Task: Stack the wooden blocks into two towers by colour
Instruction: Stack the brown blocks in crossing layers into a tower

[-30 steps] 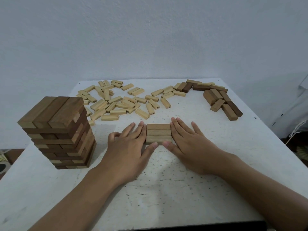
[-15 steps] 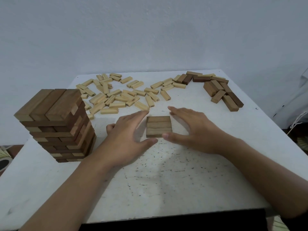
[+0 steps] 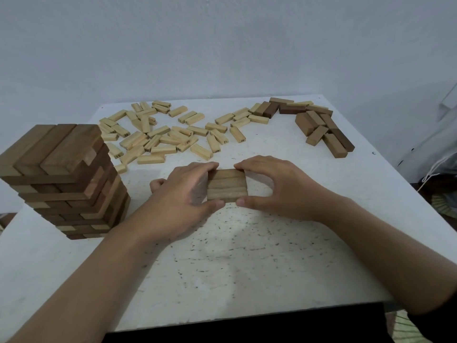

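Note:
Three brown blocks lie side by side as one flat set (image 3: 227, 185) at the middle of the white table (image 3: 247, 268). My left hand (image 3: 184, 194) grips the set's left end, thumb at the near edge and fingers over the far edge. My right hand (image 3: 277, 186) grips the right end the same way. A tall tower of brown blocks (image 3: 61, 179) stands at the left. Many light blocks (image 3: 163, 134) lie scattered at the back, and several loose brown blocks (image 3: 321, 127) lie at the back right.
A pale wall stands behind the table. The table's near edge runs along the bottom of the view and its right edge drops off beside a white cloth with a cord (image 3: 435, 154).
Both hands went from lying flat against the set's sides to curling round its ends. The view shifted slightly downward.

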